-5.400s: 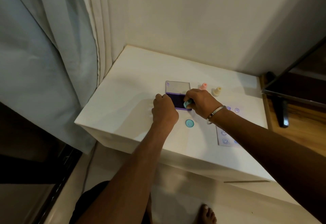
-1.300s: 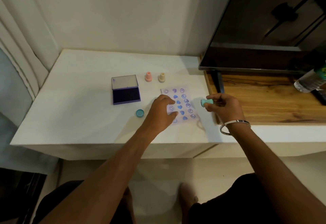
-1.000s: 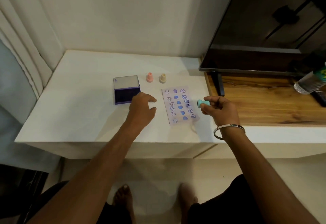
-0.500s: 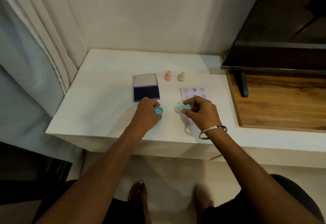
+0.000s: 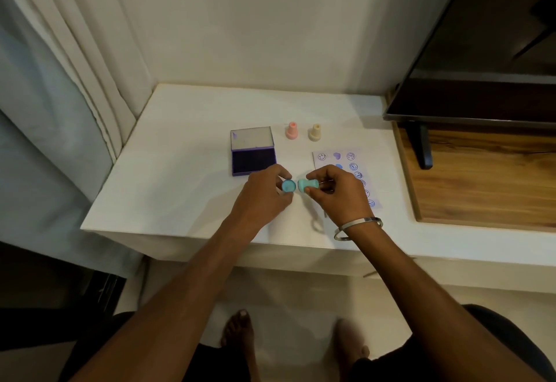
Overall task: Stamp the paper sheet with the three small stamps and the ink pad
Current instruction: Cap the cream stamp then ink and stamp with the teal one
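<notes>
From the head camera I see my hands close together above the white surface (image 5: 168, 189). The right hand (image 5: 337, 193) pinches the teal stamp (image 5: 307, 185), lying sideways with its long axis left to right and its face toward the left hand (image 5: 264, 193), which pinches the round teal cap (image 5: 288, 186). Cap and stamp sit just apart, mouth to face; I judge capping comes next. The paper sheet (image 5: 349, 160) lies right, the open ink pad (image 5: 253, 157) behind. I can read no writing, only smileys and hearts.

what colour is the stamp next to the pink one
Pale yellow stamp, clearest in the head view.
</notes>
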